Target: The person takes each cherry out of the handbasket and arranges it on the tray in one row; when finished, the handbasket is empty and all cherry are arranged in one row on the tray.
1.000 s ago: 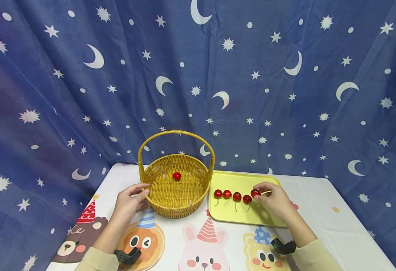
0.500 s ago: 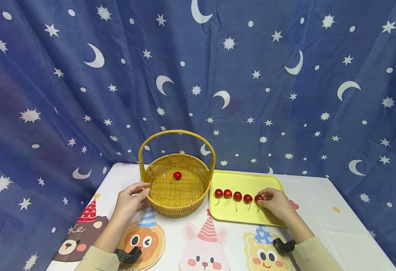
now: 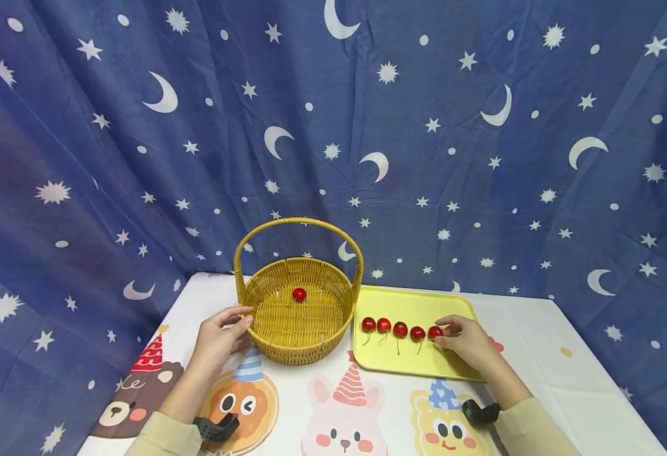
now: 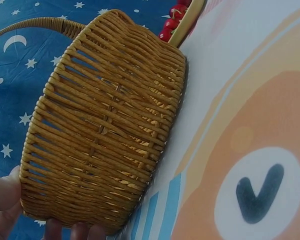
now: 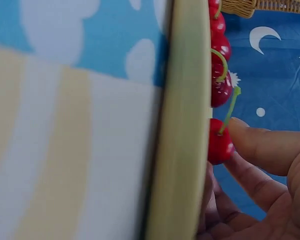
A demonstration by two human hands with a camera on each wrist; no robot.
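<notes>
My left hand grips the left side of a round yellow wicker basket with a tall arched handle. In the left wrist view, the thumb is at the rim and fingertips show along the basket's side. One red cherry lies inside, toward the back. On the right, my right hand pinches the rightmost cherry of a row between thumb and finger, low over the yellow tray. Its green stem shows in the right wrist view. Several other cherries with stems lie left of it on the tray.
The tray stands close against the basket's right side. A white tablecloth with cartoon animals covers the table. Behind it hangs a blue curtain with moons and stars. A black band sits at each wrist.
My right hand has moved slightly right and toward me with the cherry, to the right end of the row, and then stays nearly still. The left hand and the basket hold their place.
</notes>
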